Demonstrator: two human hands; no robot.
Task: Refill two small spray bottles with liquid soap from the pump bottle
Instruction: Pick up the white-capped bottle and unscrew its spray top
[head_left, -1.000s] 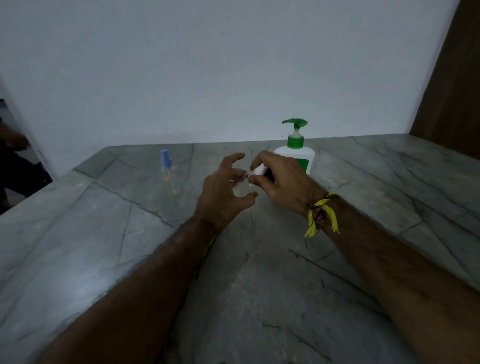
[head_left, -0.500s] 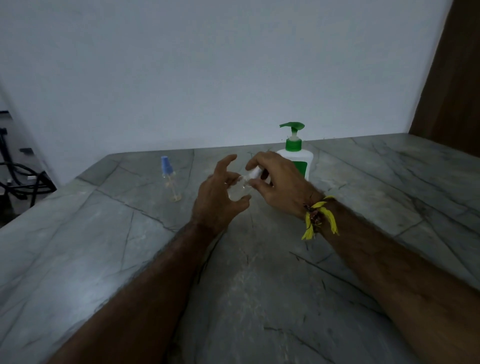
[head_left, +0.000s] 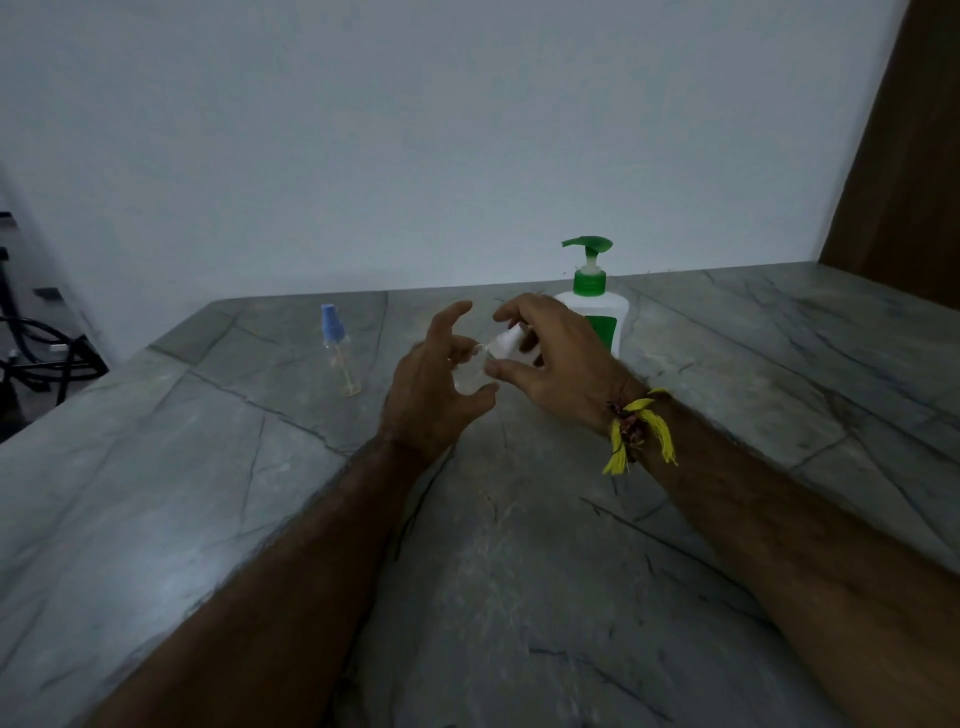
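Note:
A small clear spray bottle with a white cap is held tilted above the table between both hands. My left hand curls round its clear body. My right hand pinches the white cap between thumb and fingers. Behind my right hand stands the white pump bottle with a green pump head, its lower part hidden by the hand. A second small clear spray bottle with a blue cap stands upright to the left, apart from both hands.
The grey marble table runs up to a white wall. A dark wooden panel stands at the right. Black cables lie beyond the table's left edge. A yellow thread band is tied on my right wrist.
Both hands stay on the small bottle at the same spot; the bottle is tilted more, its white cap pointing up to the right. The view has shifted slightly.

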